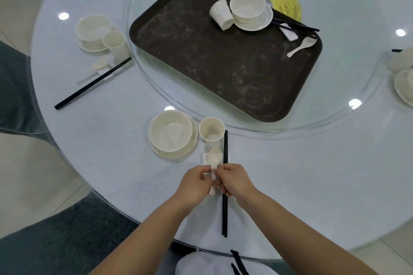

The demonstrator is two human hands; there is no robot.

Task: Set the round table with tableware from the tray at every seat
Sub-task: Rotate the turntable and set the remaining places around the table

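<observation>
Currently the step in hand is the final alignment of spoon and chopsticks at the seat nearest the camera, at 6 o'clock on the round table (290,174).

1. Left hand (196,183) — fingers pinched on the handle of the white spoon (214,158). The spoon's bowl lies on the small white rest (206,158), just below the cup (211,129).
2. Right hand (234,179) — fingers curled around the black chopsticks (224,212), which run straight from beside the cup toward the table edge.
3. Bowl and saucer (172,133) stand at 9 o'clock of the cup, already placed.

To do the step well: keep the spoon handle parallel to the chopsticks, lying just beside them but not crossing. Seat both across the rest so neither rocks. Release the spoon first, then the chopsticks, lifting the fingers straight up to avoid dragging either piece.

One set remains on the tray (201,62) at its 1 o'clock corner — bowl, cup, spoon, rest, chopsticks. The task appears nearly complete, with probably one seat still unset.
</observation>
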